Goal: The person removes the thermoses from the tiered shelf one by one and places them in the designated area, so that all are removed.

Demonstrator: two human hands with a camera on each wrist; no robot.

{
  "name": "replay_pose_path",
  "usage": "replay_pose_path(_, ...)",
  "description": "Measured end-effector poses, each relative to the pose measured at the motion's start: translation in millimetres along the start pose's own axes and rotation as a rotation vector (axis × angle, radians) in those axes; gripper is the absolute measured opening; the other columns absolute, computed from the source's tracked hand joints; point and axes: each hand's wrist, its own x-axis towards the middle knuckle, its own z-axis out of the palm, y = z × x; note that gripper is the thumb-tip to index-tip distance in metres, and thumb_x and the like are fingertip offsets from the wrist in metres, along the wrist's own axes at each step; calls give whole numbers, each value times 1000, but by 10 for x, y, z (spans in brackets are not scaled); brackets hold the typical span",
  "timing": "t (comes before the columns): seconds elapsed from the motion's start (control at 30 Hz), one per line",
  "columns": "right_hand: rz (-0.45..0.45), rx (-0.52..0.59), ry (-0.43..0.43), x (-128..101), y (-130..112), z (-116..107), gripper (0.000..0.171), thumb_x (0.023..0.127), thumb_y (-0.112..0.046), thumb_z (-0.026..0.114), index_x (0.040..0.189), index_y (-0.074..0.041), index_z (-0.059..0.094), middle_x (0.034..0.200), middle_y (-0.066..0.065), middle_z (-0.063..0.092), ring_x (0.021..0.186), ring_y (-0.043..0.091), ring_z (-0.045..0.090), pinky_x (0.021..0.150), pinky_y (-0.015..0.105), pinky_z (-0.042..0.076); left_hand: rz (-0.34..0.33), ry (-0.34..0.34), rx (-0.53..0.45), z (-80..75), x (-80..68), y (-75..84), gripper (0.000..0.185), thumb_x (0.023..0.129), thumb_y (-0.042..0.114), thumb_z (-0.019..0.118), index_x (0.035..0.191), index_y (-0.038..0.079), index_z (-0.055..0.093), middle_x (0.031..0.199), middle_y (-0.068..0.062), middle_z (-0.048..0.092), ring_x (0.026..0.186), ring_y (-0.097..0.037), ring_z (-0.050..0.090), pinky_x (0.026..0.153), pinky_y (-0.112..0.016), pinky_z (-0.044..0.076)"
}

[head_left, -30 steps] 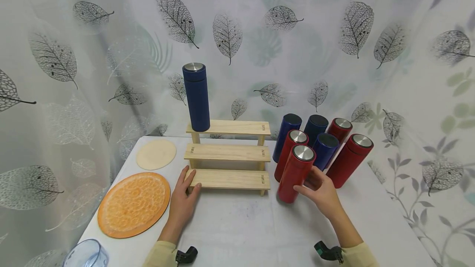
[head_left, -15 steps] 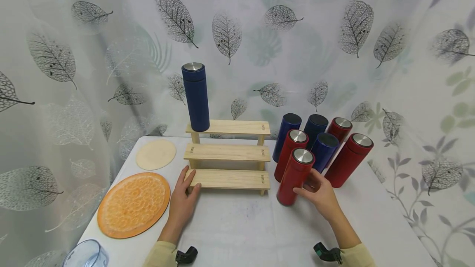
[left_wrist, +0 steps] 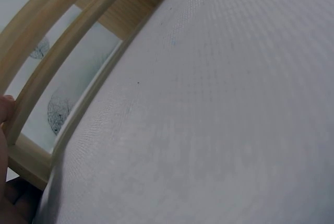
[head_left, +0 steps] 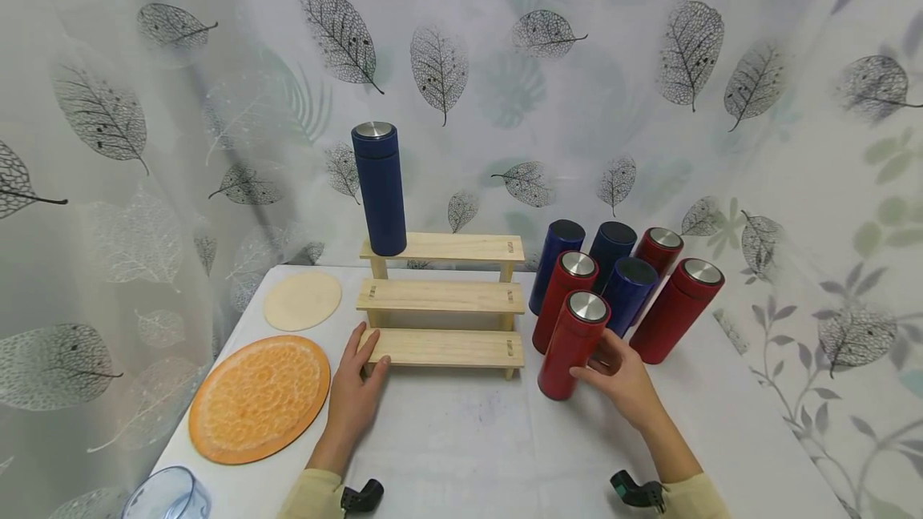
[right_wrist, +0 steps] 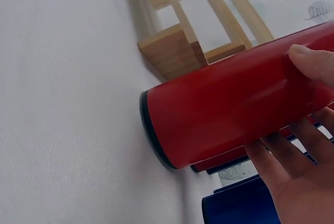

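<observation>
A three-tier wooden stand (head_left: 443, 349) stands mid-table. My left hand (head_left: 355, 395) holds the left end of its lowest step, thumb at the front edge and fingers along the side; in the left wrist view only part of the hand (left_wrist: 6, 112) shows. With my right hand (head_left: 626, 381) I grip a red thermos (head_left: 566, 355) with a steel lid, upright right of the stand. The right wrist view has my thumb on one side of this thermos (right_wrist: 235, 104) and the fingers on the other. A dark blue thermos (head_left: 380, 195) stands on the top step's left end.
Several red and blue thermoses, among them a red one (head_left: 678, 315) and a blue one (head_left: 630, 291), crowd behind my right hand. At left lie a beige disc (head_left: 303, 300) and an orange round mat (head_left: 259, 399). A clear glass container (head_left: 162, 495) stands at the near-left corner.
My right hand has drawn the red thermos slightly toward me, a little away from the others; in the last half second it barely moves. The left hand stays at the stand.
</observation>
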Motion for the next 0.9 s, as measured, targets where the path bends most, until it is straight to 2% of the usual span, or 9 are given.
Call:
replay_pose_path(0.17, 5, -7, -18, -6, -2, -24, 72, 95, -12, 86, 158, -4, 51, 148, 21, 62, 123, 0, 63, 103, 28, 54, 6, 8, 2, 14, 1, -2, 57, 108, 23, 71, 160, 7, 54, 176, -10, 30, 162, -32, 25, 126, -59, 28)
replay_pose_path(0.9, -15, -25, -34, -17, 8, -59, 73, 95, -10, 85, 158, -3, 51, 147, 24, 63, 122, 3, 65, 102, 29, 55, 16, 18, 2, 20, 8, -11, 57, 108, 23, 71, 159, 6, 55, 176, -11, 32, 161, -34, 27, 125, -59, 30)
